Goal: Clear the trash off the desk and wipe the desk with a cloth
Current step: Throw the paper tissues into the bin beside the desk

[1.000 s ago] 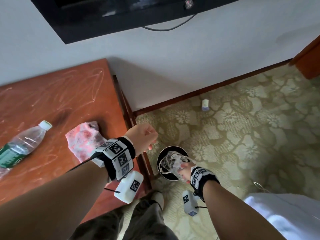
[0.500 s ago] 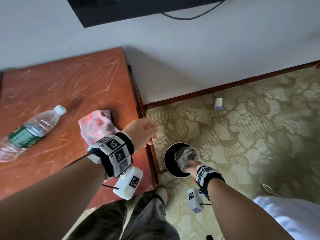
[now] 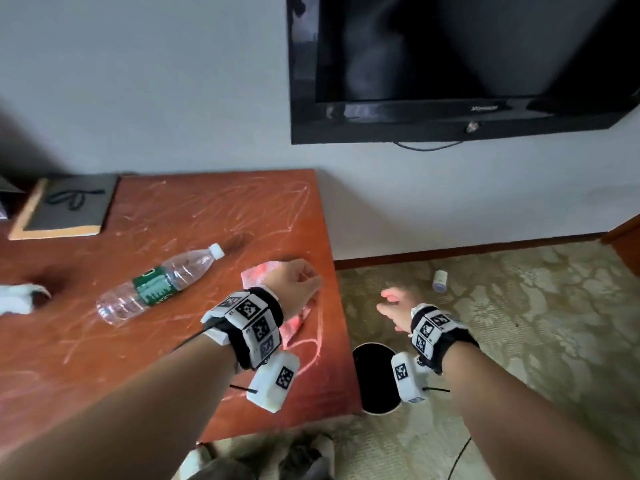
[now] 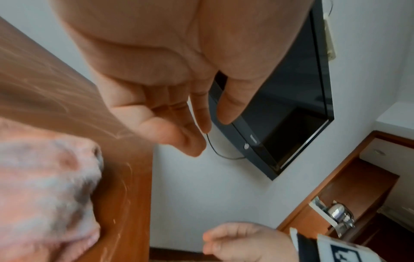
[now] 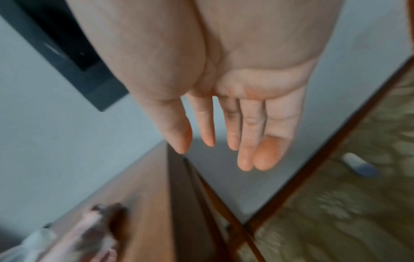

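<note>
Head view: the left hand [image 3: 294,285] hovers over the pink cloth [image 3: 256,275] near the desk [image 3: 173,220] right edge; a plastic bottle [image 3: 156,285] lies mid-desk; the bin [image 3: 375,375] stands below the right edge.
Left wrist view: fingers [image 4: 174,134] loosely curled, empty.
Right wrist view: right hand [image 5: 224,99] straight-fingered, empty.

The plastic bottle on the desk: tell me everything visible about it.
The plastic bottle is clear, crinkled plastic with a white cap and a green label round its middle. It looks empty or nearly so. It lies on its side on the scratched wooden desk, cap pointing toward the wall, left of the pink cloth. Neither hand touches it.
</note>
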The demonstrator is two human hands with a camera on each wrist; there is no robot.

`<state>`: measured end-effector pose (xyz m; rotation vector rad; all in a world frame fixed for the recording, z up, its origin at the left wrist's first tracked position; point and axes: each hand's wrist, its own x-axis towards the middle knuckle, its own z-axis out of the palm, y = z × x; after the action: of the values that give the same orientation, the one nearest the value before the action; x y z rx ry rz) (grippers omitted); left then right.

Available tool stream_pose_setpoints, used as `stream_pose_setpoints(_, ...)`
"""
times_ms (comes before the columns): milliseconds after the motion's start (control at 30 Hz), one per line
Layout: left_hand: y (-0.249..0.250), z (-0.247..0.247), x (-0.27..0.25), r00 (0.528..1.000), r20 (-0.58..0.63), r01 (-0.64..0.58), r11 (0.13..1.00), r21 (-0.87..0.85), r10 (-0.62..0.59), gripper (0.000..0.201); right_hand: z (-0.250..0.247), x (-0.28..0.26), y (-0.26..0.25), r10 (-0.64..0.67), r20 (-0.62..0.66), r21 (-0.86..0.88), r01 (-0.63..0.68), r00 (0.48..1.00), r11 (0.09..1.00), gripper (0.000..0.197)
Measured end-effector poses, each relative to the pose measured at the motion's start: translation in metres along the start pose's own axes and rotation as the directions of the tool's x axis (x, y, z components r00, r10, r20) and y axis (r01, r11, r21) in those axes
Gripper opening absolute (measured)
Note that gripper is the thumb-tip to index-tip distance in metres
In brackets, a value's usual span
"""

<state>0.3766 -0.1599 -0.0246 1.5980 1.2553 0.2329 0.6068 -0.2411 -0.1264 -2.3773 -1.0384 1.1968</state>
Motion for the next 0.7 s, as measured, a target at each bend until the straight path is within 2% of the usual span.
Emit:
stream_pose_setpoints(133,-0.017,-0.059,-0.011,0.998,-0.06,-0.018,0.998,-0.06,0.015,0.016,0.01,-0.019,-0.095,-0.162,-0.016,-0.06,0.161,0.987,0.985,0.041)
stream_pose_setpoints(267,-0.044,-0.113,-0.026,0.993,-0.115,-0.028,0.993,-0.114,0.015,0.016,0.044,-0.036,-0.175,-0.27,0.02,-0.114,0.271,0.963,0.956,0.038)
stream_pose_setpoints(467,-0.105,-0.208,-0.059,0.965,-0.261,-0.03,0.98,-0.196,-0.023,0.016,0.127,-0.067,-0.293,-0.405,0.147,-0.321,0.431,0.902,0.843,0.036)
stream_pose_setpoints(700,-0.186,-0.299,-0.1,0.92,-0.371,0.002,0.949,-0.315,-0.125,0.015,0.245,-0.101,-0.4,-0.502,0.317,-0.394,0.593,0.805,0.702,0.031)
